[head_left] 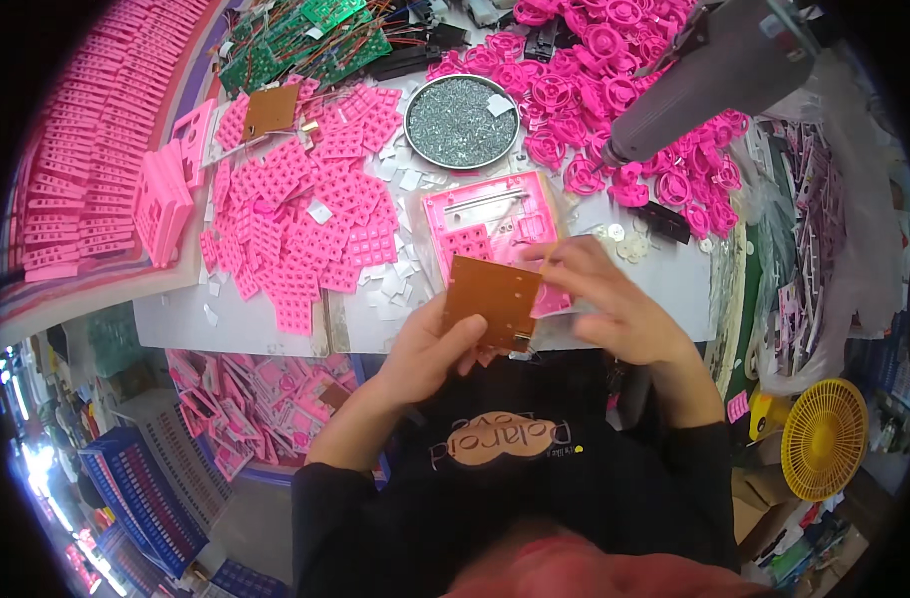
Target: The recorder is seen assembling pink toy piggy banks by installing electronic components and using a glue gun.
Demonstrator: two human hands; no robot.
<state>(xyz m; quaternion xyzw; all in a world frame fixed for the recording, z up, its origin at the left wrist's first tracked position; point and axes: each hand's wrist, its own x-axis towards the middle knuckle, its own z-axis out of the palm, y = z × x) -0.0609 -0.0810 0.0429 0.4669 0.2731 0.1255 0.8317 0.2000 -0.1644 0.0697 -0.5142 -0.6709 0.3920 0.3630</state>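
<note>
My left hand [427,351] grips a brown circuit board [490,297] by its lower left edge, just above the table's front edge. My right hand [606,299] touches the board's right side with its fingertips, pinching near the upper right corner. Behind the board lies a pink plastic calculator shell [485,219], face down, with a pink keypad sheet set in it. The board hides the shell's lower part.
Heaps of pink keypad sheets [305,214] cover the table's left. A round metal dish of screws [462,121] stands behind. Pink ring parts [595,80] pile at the back right, under a hanging grey power screwdriver [694,85]. Green circuit boards [305,40] lie far back. A yellow fan [824,439] sits lower right.
</note>
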